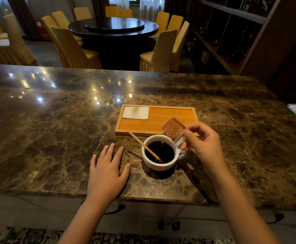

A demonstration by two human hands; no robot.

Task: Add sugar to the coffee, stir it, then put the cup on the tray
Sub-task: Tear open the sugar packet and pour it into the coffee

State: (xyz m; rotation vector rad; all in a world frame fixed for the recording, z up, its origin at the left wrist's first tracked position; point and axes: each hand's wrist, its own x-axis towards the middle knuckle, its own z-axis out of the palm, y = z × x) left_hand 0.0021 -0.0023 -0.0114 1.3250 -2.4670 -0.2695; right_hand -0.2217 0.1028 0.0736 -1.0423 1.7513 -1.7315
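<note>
My left hand (106,170) lies flat on the dark brown veined marble counter (55,129), fingers spread, holding nothing, just left of the cup. The thin wooden stir stick (144,147) leans in the white ceramic cup of black coffee (159,153), its lower end dipped in the liquid, its upper end poking out over the left rim toward the tray. The cup sits on the counter, just in front of the rectangular bamboo tray (157,120), not on it. A folded white napkin (135,113) lies in the tray's far left corner; the rest of the tray is bare. My right hand (203,143) pinches a small brown paper sugar packet (173,131) between thumb and fingertips, tilted over the cup's right rim near the handle. I can't tell whether it's torn open, and no sugar is visible falling.

Step looks like the sugar stage, stirring not yet done. Next move probably needs the packet tipped over the coffee, then a grip on the stick.

Counter is glossy, with ceiling-light reflections on the far left. Beyond it: a round dark dining table (113,26) ringed by yellow-covered chairs (73,48), and dark wooden shelving (231,32) at right.
</note>
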